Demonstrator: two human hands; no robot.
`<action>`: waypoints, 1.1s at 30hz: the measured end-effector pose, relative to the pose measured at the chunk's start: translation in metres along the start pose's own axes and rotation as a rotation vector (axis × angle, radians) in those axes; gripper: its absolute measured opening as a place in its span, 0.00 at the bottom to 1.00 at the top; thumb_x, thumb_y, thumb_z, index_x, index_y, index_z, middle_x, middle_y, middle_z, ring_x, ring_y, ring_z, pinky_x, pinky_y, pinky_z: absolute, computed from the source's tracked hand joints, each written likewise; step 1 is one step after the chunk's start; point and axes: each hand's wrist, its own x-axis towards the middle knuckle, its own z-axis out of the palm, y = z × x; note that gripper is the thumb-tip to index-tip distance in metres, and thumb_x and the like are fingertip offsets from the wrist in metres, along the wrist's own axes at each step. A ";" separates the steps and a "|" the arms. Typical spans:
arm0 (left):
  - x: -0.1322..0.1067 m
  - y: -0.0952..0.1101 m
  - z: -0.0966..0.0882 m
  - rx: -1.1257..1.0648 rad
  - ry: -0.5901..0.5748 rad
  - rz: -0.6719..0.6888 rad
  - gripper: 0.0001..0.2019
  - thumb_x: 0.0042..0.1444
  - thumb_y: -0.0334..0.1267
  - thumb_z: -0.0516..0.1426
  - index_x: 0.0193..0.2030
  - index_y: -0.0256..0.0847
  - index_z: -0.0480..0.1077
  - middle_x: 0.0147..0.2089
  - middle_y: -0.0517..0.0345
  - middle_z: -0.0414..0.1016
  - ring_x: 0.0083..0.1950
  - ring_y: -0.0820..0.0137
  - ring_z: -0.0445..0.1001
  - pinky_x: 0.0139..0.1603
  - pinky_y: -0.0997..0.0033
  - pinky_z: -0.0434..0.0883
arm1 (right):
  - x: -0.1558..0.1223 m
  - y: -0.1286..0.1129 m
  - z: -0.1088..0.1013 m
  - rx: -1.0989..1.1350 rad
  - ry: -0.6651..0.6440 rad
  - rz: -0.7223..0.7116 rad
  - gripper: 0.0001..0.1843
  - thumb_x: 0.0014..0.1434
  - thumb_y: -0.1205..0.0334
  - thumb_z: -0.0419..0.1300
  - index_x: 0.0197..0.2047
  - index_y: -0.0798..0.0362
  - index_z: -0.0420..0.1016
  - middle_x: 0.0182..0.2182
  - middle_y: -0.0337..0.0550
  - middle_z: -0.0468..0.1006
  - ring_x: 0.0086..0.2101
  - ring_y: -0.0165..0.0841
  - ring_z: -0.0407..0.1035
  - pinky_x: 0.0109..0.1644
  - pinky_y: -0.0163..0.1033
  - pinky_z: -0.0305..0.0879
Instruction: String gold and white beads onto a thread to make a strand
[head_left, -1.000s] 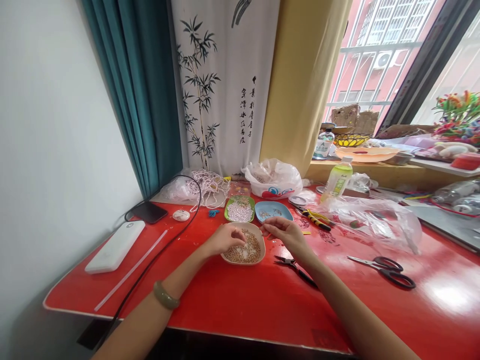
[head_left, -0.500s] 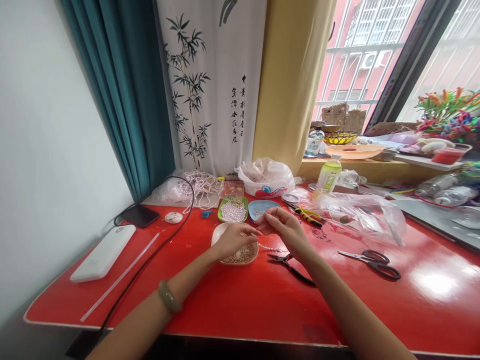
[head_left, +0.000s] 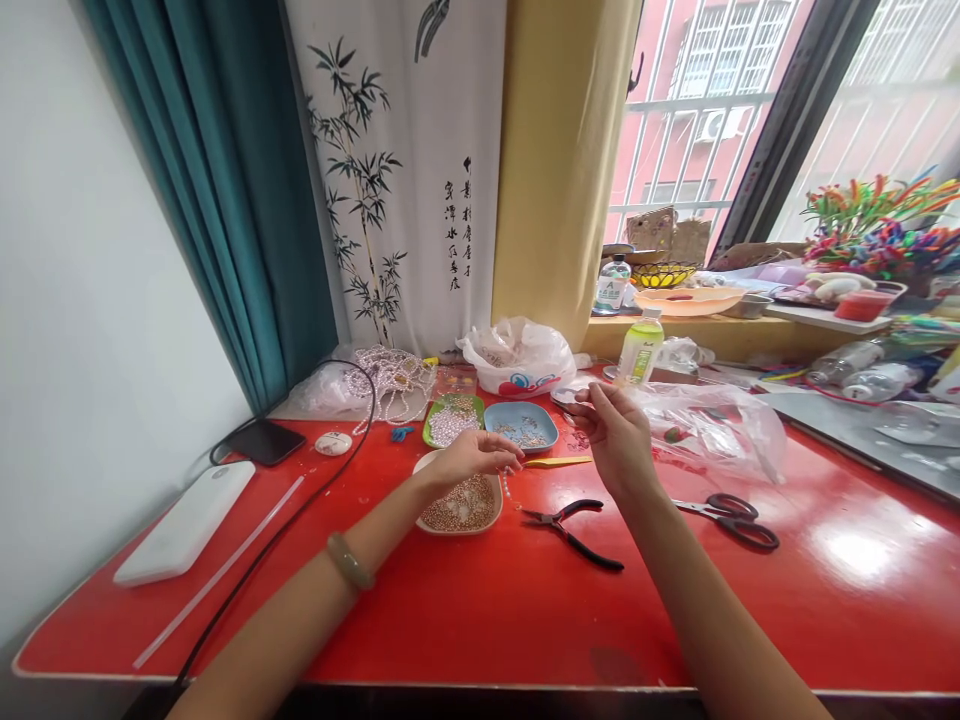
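My left hand (head_left: 476,458) is closed at the fingertips, pinching a short strand of small pale beads (head_left: 508,487) that hangs below it. It hovers over the rim of a cream dish (head_left: 461,508) of tiny gold-coloured beads. My right hand (head_left: 616,432) is held up to the right, thumb and fingers pinched together; whatever is between them is too fine to make out. Dark plier jaws (head_left: 564,406) show just left of its fingers, the rest hidden behind the hand. Below, black-handled pliers (head_left: 574,533) lie on the red table. A thin yellow tool (head_left: 559,462) lies between my hands.
Behind the cream dish are a green tray (head_left: 454,424) of pearly beads and a blue tray (head_left: 523,425) with small pieces. Scissors (head_left: 731,518) and a clear plastic bag (head_left: 720,425) are at the right. A black cable (head_left: 289,525) crosses the left side near a white power bank (head_left: 187,520).
My right hand has moved up and right, away from my left hand, uncovering the blue tray, the yellow tool and more of the black-handled pliers. The view has shifted slightly right.
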 end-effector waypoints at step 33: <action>-0.014 -0.020 -0.026 -0.109 -0.029 -0.105 0.17 0.39 0.38 0.61 0.38 0.31 0.71 0.36 0.46 0.74 0.32 0.73 0.70 0.34 0.73 0.66 | 0.017 0.010 -0.019 0.084 0.295 -0.028 0.07 0.42 0.62 0.63 0.24 0.54 0.68 0.21 0.34 0.72 0.22 0.22 0.69 0.26 0.24 0.68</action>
